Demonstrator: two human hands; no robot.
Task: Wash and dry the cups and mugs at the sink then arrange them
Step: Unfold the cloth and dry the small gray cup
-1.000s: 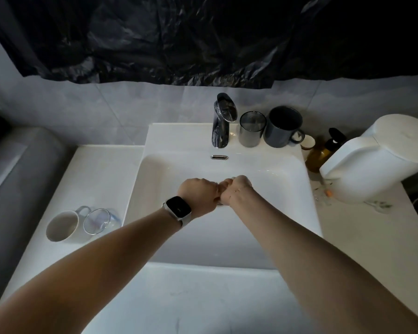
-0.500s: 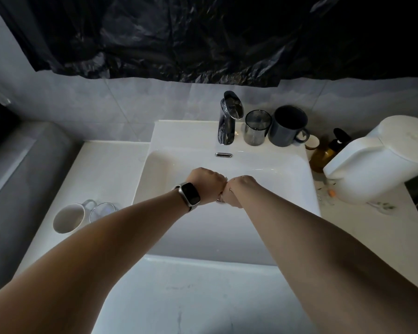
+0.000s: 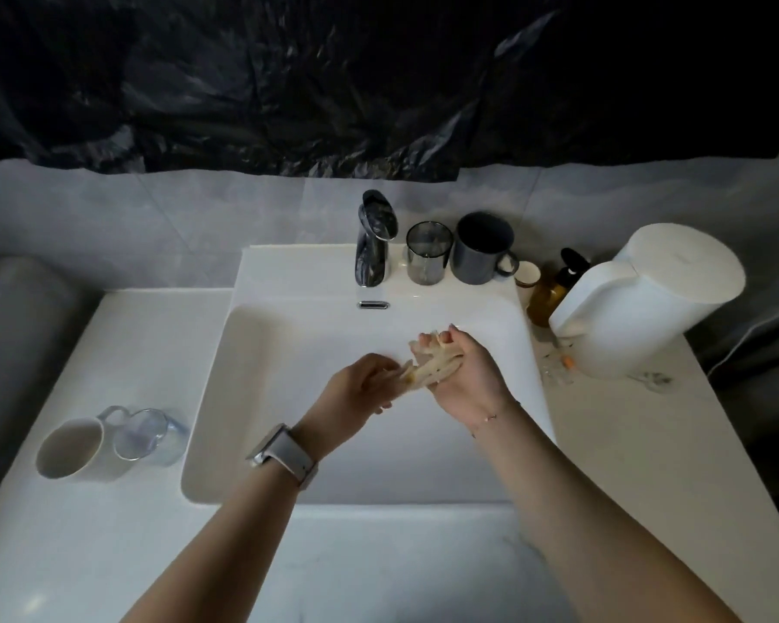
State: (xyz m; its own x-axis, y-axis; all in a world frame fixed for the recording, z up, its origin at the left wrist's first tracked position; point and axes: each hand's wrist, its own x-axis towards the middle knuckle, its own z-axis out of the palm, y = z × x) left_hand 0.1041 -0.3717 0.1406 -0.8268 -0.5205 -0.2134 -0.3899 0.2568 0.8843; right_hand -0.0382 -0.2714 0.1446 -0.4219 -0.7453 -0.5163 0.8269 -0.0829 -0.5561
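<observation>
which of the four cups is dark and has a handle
The dark mug on the sink's back ledge, right of the smoky glass tumbler, which has no handle. The white mug and clear glass mug on the left counter have handles but aren't dark.

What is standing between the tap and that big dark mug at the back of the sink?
A smoky clear glass tumbler stands between the tap and the dark mug, seen in the head view.

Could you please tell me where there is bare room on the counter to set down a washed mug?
Free: counter behind the white mug and clear glass, and right counter before the white jug. Crowded: ledge beside the tap.
</observation>
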